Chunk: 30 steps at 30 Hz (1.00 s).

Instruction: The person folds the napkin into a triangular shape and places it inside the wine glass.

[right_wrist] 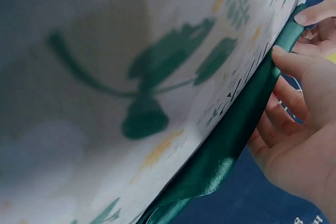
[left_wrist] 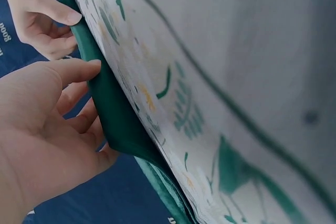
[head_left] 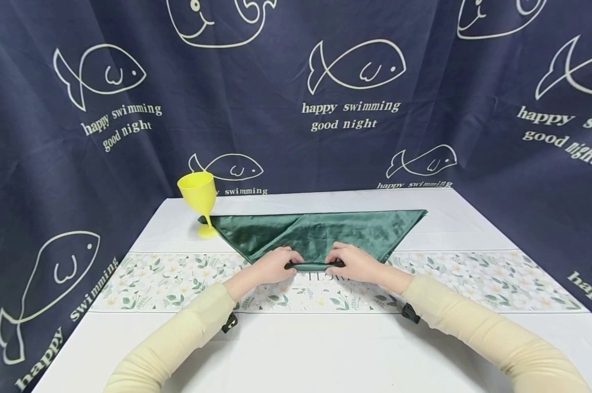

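A shiny dark green cloth [head_left: 340,229] lies on the table, its long edge at the back and its narrower folded edge toward me. My left hand [head_left: 277,265] pinches that near edge on the left. On the right, my right hand [head_left: 353,263] pinches the same edge a short way off. In the left wrist view, the left hand [left_wrist: 58,124] has its thumb on the green fold [left_wrist: 113,108] and its fingers behind it. The right wrist view shows the right hand [right_wrist: 304,114] gripping the rolled edge [right_wrist: 236,119] likewise.
A yellow plastic goblet [head_left: 198,194] stands at the back left, by the cloth's left corner. The white table [head_left: 315,349] carries a flowered band [head_left: 462,278] across its middle. Dark blue curtains [head_left: 276,131] with fish drawings hang behind and at both sides.
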{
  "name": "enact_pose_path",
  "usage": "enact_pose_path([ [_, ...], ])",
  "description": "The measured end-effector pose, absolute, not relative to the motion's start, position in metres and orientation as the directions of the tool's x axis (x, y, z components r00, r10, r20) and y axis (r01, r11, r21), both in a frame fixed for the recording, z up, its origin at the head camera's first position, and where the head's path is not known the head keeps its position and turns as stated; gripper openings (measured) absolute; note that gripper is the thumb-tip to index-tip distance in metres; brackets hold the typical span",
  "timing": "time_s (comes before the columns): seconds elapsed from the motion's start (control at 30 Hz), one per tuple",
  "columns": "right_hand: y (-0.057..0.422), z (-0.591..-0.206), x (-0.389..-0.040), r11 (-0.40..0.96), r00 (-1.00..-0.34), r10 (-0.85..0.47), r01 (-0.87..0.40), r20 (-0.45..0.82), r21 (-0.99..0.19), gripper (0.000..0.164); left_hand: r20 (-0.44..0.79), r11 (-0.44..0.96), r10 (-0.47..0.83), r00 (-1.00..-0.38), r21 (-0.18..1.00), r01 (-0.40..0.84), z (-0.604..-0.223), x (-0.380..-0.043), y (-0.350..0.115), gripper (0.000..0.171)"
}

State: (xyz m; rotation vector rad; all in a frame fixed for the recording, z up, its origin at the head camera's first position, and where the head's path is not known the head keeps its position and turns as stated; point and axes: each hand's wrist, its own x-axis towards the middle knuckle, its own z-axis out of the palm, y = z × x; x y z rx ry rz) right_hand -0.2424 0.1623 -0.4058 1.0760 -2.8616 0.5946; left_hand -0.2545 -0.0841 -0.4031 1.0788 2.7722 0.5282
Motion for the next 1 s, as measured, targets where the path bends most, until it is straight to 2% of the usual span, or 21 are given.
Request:
enact_pose_path([
  [0.33, 0.1648, -0.4066, -0.2441, 0.680, -0.738, -0.642, -0.673, 0.205, -0.292, 0.022, 0.076, 0.676, 0.650, -0.756, 0.397, 0.621, -0.4016, -0.2532, -0.0841, 0.025],
  [0.6, 0.1643, -0.4070, -0.2446, 0.668, -0.717, -0.653, -0.697, 0.244, -0.261, 0.017, 0.075, 0.678, 0.642, -0.763, 0.408, 0.611, -0.4019, -0.2533, -0.0847, 0.024],
  [1.0, 0.1626, -0.4082, -0.2467, 0.681, -0.764, -0.614, -0.640, 0.201, -0.355, 0.017, 0.034, 0.698, 0.625, -0.780, 0.422, 0.578, -0.4031, -0.2527, -0.0835, 0.025],
])
